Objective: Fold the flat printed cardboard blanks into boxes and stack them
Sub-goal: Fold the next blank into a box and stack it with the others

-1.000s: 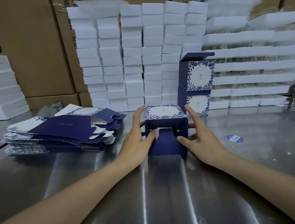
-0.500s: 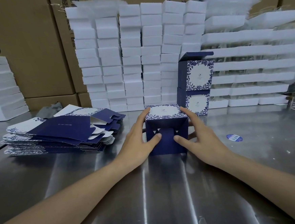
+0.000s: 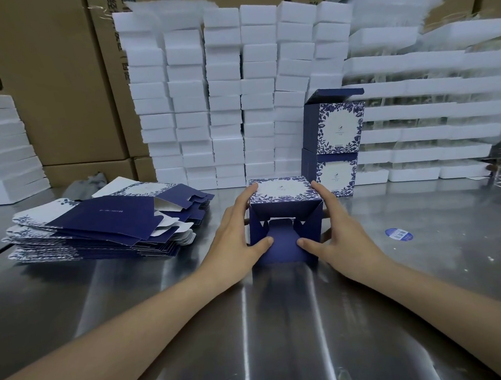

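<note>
Box [image 3: 284, 214] logo illegible (carton [image 3: 44, 95]: "0-P")

Navy box [image 3: 286, 217] with blue-and-white floral panel, white foam blocks [image 3: 227, 95]
</note>
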A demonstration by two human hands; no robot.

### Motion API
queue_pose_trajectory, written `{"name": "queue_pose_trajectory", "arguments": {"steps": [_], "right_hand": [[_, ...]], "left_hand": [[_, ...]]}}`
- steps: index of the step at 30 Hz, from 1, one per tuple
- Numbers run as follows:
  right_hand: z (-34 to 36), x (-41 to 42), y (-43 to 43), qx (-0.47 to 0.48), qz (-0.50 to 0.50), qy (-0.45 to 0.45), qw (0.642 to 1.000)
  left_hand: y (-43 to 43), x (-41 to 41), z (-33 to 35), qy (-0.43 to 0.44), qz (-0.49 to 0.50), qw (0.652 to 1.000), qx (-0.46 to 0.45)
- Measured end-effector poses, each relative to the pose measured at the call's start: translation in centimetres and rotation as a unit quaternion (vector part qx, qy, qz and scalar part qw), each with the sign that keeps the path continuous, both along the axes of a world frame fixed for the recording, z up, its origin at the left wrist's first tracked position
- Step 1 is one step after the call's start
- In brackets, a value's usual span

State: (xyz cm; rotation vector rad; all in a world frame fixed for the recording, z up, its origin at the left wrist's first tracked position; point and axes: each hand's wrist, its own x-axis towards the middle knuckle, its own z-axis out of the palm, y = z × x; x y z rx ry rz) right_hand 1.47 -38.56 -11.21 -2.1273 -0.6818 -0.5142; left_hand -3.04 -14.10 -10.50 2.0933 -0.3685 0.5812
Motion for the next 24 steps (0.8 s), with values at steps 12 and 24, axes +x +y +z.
{"name": "queue_pose_trajectory", "arguments": {"steps": [12, 24], "right_hand": [[0.2, -0.4, -0.2, -0.007, 0.014, -0.018, 1.0], [0.7, -1.0, 0.0, 0.018, 0.033, 0.001, 0.999]], "left_hand": [[-0.1, 0.2, 0.0, -0.011, 0.008, 1.0, 0.001], [-0.2, 0.0, 0.3, -0.009, -0.01, 0.999, -0.034]]}}
